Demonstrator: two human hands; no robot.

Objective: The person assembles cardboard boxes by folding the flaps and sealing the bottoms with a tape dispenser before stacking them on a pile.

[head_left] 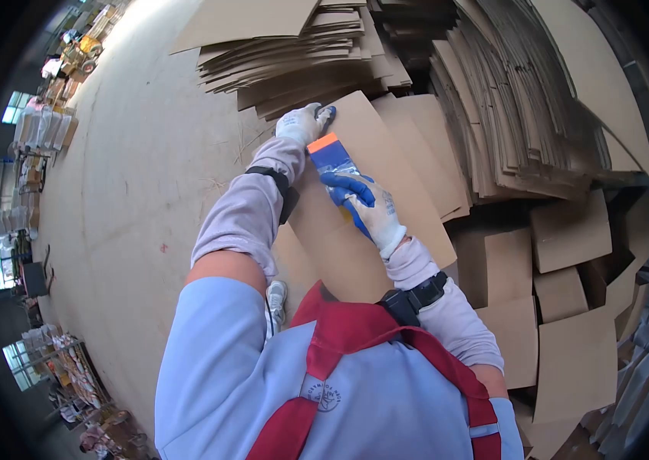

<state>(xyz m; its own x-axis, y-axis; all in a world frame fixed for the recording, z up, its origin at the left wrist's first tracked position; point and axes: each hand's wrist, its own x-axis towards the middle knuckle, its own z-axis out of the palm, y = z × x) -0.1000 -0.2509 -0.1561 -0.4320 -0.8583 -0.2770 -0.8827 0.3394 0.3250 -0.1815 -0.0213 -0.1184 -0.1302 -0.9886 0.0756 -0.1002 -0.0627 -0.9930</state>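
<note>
A large brown cardboard sheet (340,253) lies in front of me, on top of other sheets. My left hand (303,125), in a white and blue glove, rests at the sheet's far left edge; its fingers are partly hidden, and whether they grip the edge I cannot tell. Gloved in white and blue too, my right hand (363,203) is wrapped round a blue tool with an orange end (331,153), held above the cardboard. The orange end points toward my left hand.
Stacked cardboard sheets (294,65) lie beyond my hands, with a tall leaning stack (501,107) at the right. Open boxes (570,307) stand at the lower right. Concrete floor (125,192) runs along the left, with piled goods (44,130) at the far left.
</note>
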